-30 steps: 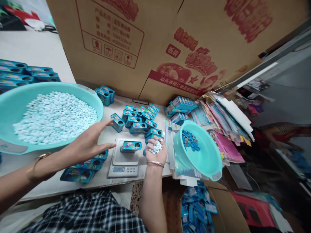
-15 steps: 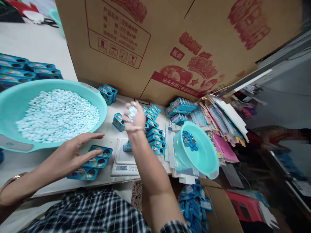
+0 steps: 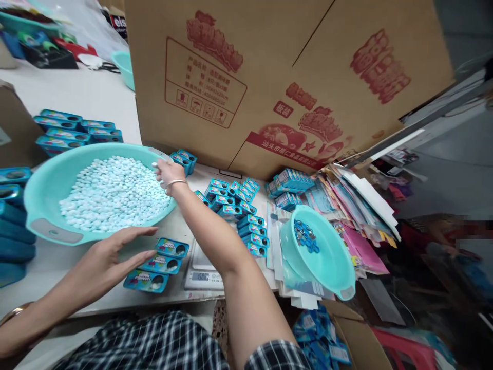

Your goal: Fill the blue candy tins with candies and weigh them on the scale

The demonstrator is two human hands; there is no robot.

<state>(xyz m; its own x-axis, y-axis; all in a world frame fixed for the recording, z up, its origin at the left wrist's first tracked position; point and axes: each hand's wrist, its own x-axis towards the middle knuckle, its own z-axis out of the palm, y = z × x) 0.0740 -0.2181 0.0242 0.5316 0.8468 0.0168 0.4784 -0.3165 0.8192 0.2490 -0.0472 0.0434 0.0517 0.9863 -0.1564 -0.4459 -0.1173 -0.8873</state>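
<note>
My right hand [image 3: 168, 173] is over the right rim of a turquoise basin [image 3: 42, 177], its fingers curled. A white bit shows at its fingertips, and the palm is turned from view. Pale blue-white candies [image 3: 111, 192] heap inside the basin. My left hand [image 3: 111, 262] is empty, thumb and fingers apart, in front of the basin. Beside its fingertips lie three blue candy boxes [image 3: 146, 281] with round holes showing white inside. A small digital scale [image 3: 204, 279] with a lit display sits right of them, partly covered by my right forearm.
More blue boxes [image 3: 252, 231] stand in rows right of the scale, with others [image 3: 13, 226] at the left. A second turquoise basin [image 3: 323, 257] holds small blue and silver pieces. A large carton [image 3: 246, 77] walls off the back. Paper stacks [image 3: 356, 200] lie at the right.
My right hand, palm up with pale candies half a second ago, has swung left from above the boxes to the candy basin's rim. My left hand stays spread; the whole view has shifted.
</note>
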